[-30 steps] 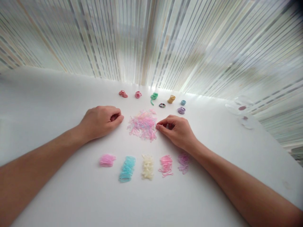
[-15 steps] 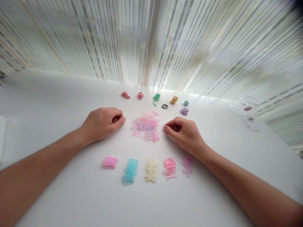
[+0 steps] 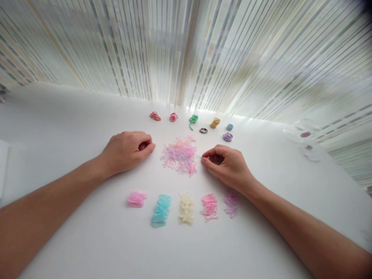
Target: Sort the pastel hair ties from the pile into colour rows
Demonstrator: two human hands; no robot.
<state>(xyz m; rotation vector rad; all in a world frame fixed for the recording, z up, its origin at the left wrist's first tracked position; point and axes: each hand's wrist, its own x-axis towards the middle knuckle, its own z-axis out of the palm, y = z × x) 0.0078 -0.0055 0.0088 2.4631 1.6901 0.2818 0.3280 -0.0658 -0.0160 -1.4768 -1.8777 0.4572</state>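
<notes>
Right hand [image 3: 225, 162]: fingertips pinched on a thin, pale blue band [image 3: 198, 156] at the right edge of the mixed pile [image 3: 179, 155]; contact with the pile unclear. Pile lies on the white surface [image 3: 186, 254] between the hands. Left hand [image 3: 128, 150]: curled beside it, thumb and forefinger together, nothing visible in its grip. Step in hand, judged: singling out one band. Next move calls for a steady pinch, lifting no neighbours along.
</notes>
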